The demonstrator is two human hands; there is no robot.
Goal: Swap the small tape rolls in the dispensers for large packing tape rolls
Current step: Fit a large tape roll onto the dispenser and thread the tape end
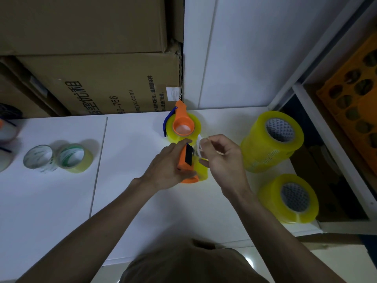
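My left hand (166, 167) grips an orange tape dispenser (184, 160) with a black blade strip, held over the white table (126, 201). A yellow tape roll (201, 170) sits in that dispenser. My right hand (221, 158) pinches the loose clear tape end (199, 145) beside the blade. Behind them a second orange dispenser (182, 123) with a blue guard lies on the table, loaded with a large yellow roll. Two small rolls (39, 158) (74, 158) stand at the left.
A stack of large yellow packing rolls (271, 141) stands at the right, with another large roll (289, 199) nearer me. Cardboard boxes (98, 84) line the back left. The table's right edge drops beside an orange crate (350, 94). More rolls (6, 137) sit at the far left.
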